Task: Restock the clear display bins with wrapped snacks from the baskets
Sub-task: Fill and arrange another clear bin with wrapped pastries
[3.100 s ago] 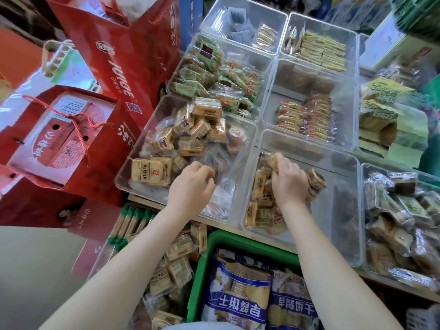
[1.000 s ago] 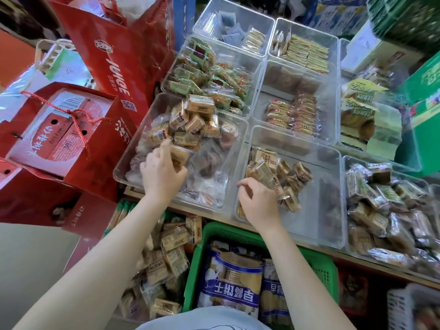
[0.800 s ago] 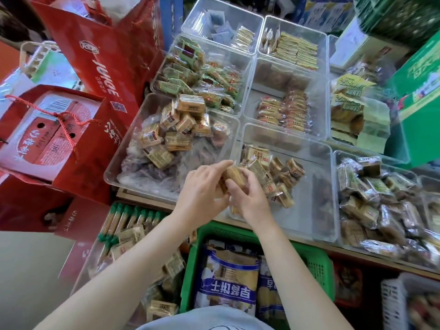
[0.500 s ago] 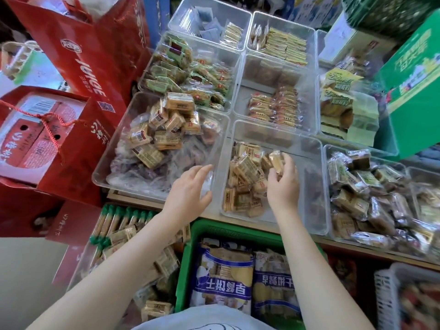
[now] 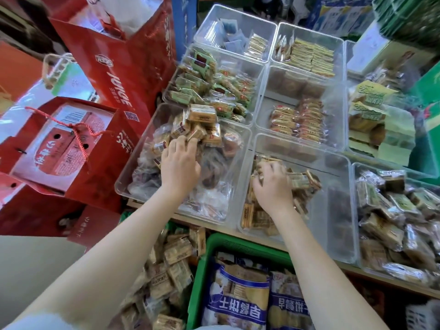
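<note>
Two of your hands are down in the clear display bins at mid-frame. Your left hand [image 5: 179,166] reaches into the left bin [image 5: 133,172], fingers curled among the tan wrapped snacks [image 5: 202,120] piled at its far end; whether it grips one, I cannot tell. Your right hand [image 5: 273,186] lies on the heap of wrapped bars [image 5: 303,183] in the middle bin [image 5: 338,210], fingers curled onto them. At the lower edge sit a green basket [image 5: 228,242] of blue packs and, left of it, loose tan snacks [image 5: 171,265].
</note>
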Available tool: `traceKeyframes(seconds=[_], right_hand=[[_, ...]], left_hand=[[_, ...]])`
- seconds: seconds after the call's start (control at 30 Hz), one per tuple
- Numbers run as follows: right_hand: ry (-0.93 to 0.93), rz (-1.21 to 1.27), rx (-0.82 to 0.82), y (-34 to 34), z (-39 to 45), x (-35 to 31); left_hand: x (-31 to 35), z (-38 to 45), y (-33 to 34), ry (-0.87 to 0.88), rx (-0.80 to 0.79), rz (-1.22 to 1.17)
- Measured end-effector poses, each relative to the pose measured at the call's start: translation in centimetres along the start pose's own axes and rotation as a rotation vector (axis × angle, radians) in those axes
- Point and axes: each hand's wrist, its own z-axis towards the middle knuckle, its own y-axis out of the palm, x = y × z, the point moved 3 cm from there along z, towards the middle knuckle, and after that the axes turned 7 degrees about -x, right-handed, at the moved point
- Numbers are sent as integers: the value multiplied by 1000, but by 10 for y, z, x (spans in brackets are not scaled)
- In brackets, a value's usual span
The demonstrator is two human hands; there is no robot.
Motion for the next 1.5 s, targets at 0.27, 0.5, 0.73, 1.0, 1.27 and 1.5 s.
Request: traceKeyframes(seconds=[0.27,0.5,0.73,1.0,1.27,1.5], right_hand=[[-193,51,-25,9,20,-43],[-437,-43,-82,5,0,-51],[-377,34,-31,-13,1,-20],[176,25,40,-13,58,46],[251,-13,-31,-2,69,52],[-9,183,155,-15,40,14]], left_hand=[[-25,18,13,-42,-92,100],[8,-32,-11,283,85,-237],[36,-40,-5,384,55,-378],[17,13,4,83,-64,-159],[15,39,19,24,-258,41],[17,11,7,88,-1,-185]])
